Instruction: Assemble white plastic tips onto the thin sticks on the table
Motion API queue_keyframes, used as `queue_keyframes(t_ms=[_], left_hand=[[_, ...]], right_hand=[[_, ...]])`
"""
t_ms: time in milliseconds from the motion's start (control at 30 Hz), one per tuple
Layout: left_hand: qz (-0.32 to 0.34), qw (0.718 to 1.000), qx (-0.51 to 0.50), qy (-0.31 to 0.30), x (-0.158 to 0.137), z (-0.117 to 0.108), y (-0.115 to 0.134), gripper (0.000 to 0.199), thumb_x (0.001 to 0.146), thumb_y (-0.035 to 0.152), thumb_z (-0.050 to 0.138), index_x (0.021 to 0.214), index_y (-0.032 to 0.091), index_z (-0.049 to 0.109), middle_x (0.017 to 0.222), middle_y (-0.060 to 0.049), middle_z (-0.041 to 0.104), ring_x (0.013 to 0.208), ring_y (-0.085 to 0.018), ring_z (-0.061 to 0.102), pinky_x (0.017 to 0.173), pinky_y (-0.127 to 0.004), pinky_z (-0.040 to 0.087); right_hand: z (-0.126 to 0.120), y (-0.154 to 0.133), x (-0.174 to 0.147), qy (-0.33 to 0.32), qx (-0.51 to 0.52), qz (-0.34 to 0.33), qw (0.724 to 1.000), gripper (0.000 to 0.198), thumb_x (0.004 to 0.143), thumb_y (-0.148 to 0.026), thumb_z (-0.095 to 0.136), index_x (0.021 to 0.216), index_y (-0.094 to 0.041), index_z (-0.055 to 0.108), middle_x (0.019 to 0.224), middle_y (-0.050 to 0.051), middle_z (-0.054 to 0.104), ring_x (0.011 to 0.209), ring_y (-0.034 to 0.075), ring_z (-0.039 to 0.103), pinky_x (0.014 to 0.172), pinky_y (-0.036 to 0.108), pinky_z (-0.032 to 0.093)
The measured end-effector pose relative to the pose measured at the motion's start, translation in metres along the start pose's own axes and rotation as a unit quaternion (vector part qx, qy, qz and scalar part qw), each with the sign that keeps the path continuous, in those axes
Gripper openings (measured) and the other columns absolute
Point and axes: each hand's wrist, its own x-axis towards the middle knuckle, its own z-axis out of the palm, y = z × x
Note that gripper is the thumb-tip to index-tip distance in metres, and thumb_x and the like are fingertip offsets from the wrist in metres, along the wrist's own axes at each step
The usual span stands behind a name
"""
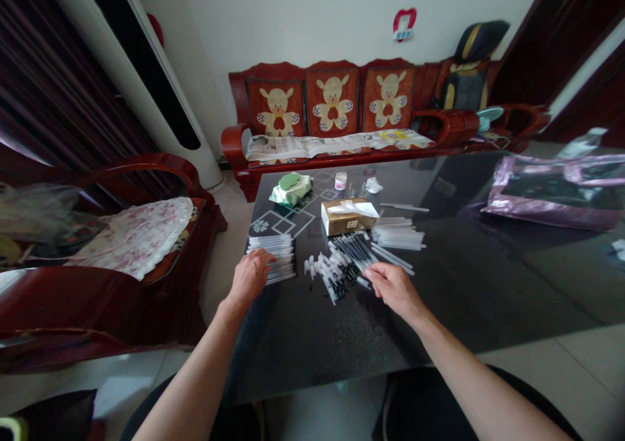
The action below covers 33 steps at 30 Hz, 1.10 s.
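On the table (pixel 439 298): left hand (pixel 250 275) flat on the pen stack (pixel 273 255), gripping nothing. Right hand (pixel 393 286) fingers at the refill pile (pixel 342 265); grip unclear.

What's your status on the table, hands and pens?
Left hand rests on stacked clear tubes. Right hand touches loose pen pile. Cardboard box behind, clear.

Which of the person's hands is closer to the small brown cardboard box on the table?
Right. The right hand lies just below the brown box, on the black pen refills. The left hand rests further off to the box's left, on the clear tubes.
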Motion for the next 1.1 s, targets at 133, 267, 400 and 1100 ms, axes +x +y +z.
queue_keyframes(t_ms=[133,267,400,1100], left_hand=[[0.014,0.999,-0.023,0.018,-0.001,-0.002,-0.001,0.025,0.08,0.015,0.052,0.098,0.024,0.066,0.101,-0.006,0.065,0.101,-0.023,0.058,0.086,-0.033,0.045],[0.017,0.999,-0.034,0.033,0.0,-0.004,0.002,0.024,0.079,0.016,0.053,0.097,0.024,0.067,0.1,-0.006,0.065,0.098,-0.023,0.059,0.083,-0.033,0.046],[0.038,0.997,-0.052,0.048,0.002,-0.004,0.015,0.023,0.082,0.018,0.051,0.099,0.023,0.066,0.099,-0.006,0.065,0.097,-0.024,0.059,0.082,-0.033,0.046],[0.114,0.967,-0.216,0.071,-0.014,0.005,0.077,0.024,0.091,0.021,0.045,0.104,0.021,0.065,0.1,-0.008,0.065,0.093,-0.02,0.06,0.084,-0.031,0.047]], right_hand=[[-0.03,0.005,0.008,0.073,-0.043,0.028,0.996,0.034,0.085,-0.04,0.046,0.073,-0.015,0.064,0.05,0.0,0.057,0.038,0.01,0.048,0.042,0.021,0.036],[-0.064,0.015,0.029,0.15,-0.15,0.053,0.976,0.031,0.084,-0.036,0.046,0.074,-0.015,0.068,0.053,0.004,0.061,0.043,0.013,0.053,0.047,0.023,0.039],[-0.075,0.025,0.047,0.095,-0.345,0.087,0.93,0.022,0.081,-0.026,0.052,0.077,-0.018,0.072,0.077,0.01,0.07,0.071,0.02,0.065,0.061,0.025,0.042],[-0.052,0.05,0.045,0.007,-0.47,0.114,0.875,0.02,0.085,-0.026,0.052,0.089,-0.018,0.07,0.094,0.013,0.07,0.088,0.025,0.067,0.069,0.03,0.043]])
